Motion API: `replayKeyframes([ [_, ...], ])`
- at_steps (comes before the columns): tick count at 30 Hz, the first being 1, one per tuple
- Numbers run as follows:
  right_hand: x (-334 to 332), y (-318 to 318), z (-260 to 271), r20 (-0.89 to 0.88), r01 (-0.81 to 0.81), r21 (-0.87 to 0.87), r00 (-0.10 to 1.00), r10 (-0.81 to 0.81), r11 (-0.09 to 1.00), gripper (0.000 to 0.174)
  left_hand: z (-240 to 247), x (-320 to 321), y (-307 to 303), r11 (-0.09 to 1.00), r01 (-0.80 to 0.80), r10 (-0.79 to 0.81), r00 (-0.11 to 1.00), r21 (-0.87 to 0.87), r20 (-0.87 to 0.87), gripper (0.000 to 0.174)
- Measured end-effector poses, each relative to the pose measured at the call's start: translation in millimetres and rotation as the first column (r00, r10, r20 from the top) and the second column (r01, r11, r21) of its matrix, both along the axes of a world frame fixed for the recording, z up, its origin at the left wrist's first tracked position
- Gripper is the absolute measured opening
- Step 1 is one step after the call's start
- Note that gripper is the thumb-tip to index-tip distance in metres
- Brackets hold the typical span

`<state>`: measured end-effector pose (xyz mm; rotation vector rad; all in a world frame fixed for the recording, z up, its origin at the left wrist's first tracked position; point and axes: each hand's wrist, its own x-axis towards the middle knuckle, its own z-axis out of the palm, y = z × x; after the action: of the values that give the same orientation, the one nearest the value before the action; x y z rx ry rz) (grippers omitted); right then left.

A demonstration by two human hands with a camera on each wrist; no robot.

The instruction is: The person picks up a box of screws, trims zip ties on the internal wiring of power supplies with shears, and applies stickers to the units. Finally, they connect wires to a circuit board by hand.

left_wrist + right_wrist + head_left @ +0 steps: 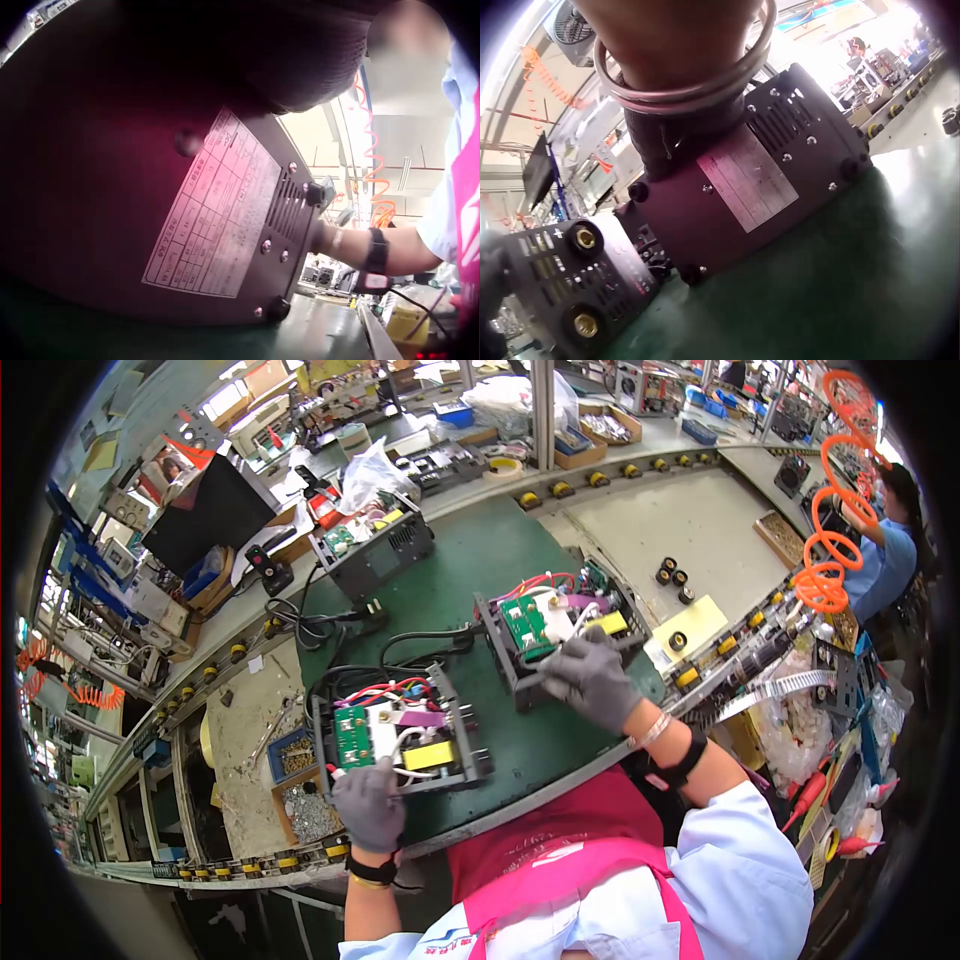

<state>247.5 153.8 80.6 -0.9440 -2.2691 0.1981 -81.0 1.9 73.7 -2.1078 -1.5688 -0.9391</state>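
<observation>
Two open-topped welding machines with dark housings stand on the green work surface in the head view. At the left machine (385, 735), my grey-gloved left hand (368, 810) grips the near-left corner of the housing; its fingertips reach over the edge beside a green circuit board and red and white wires. My gloved right hand (592, 682) holds the near wall of the right machine (510, 670), fingers bent over the rim close to a yellow block. A printed label (217, 210) shows on the left machine's side in the left wrist view. Both wrist views hide most fingers.
A third open machine (375, 555) stands farther back. Black power cables (420, 645) lie between the machines. Parts bins (292, 755) sit at left. At right are a yellow sheet (690, 630), black round parts and a roller track. Another person (880, 555) works beyond orange coiled hoses.
</observation>
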Motion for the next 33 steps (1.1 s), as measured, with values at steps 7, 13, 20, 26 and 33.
replayKeyframes([
  [7, 13, -82, 23, -0.365, -0.050, -0.213, 0.931, -0.032, 0.976, 0.038, 37, 39, -19, 0.992, -0.125, 0.113, 0.866, -0.008, 0.486, 0.021],
  [13, -15, -78, 25, -0.105, 0.188, 0.036, 0.978, -0.183, 0.982, 0.050, 52, 109, -4, 0.876, 0.454, 0.063, 0.227, -0.163, 0.972, 0.029],
  [20, -15, -69, 6, -0.204, 0.174, 0.048, 0.966, -0.161, 0.984, 0.030, 37, 116, 26, 0.684, 0.715, 0.293, -0.084, -0.147, 0.952, 0.034],
  [26, 2, -62, 9, -0.276, -0.006, -0.019, 0.961, 0.001, 1.000, 0.027, 29, 138, 42, 0.714, 0.700, 0.298, -0.282, -0.017, 0.912, 0.031],
  [33, 24, -24, 2, -0.227, -0.127, 0.028, 0.965, 0.130, 0.992, 0.023, 31, 155, 53, 0.721, 0.685, 0.294, -0.166, -0.104, 0.941, 0.025],
])
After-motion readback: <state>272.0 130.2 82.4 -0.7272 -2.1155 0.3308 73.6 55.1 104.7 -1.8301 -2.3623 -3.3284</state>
